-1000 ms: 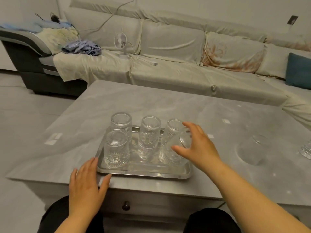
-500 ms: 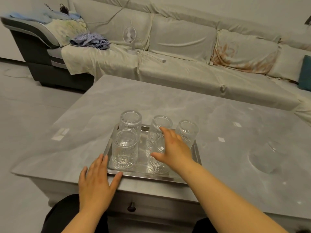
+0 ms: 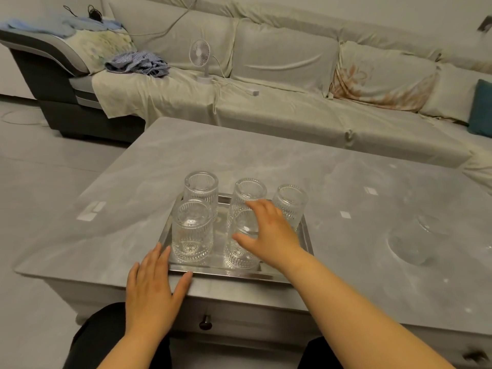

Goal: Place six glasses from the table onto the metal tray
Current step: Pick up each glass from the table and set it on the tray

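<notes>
Still | right hand (image 3: 269, 233) fingers grasping front-middle glass (image 3: 241, 246) on tray (image 3: 306, 235) | left hand (image 3: 151, 286) flat, unchanged

A long sofa (image 3: 279, 107) draped in pale cloth runs across the room beyond the hands. On it stand a small white fan (image 3: 200, 58) and a crumpled blue cloth (image 3: 138, 64). A teal cushion (image 3: 482, 107) sits far right. Grey floor (image 3: 40, 161) spreads left of the grey table (image 3: 239, 150).
</notes>
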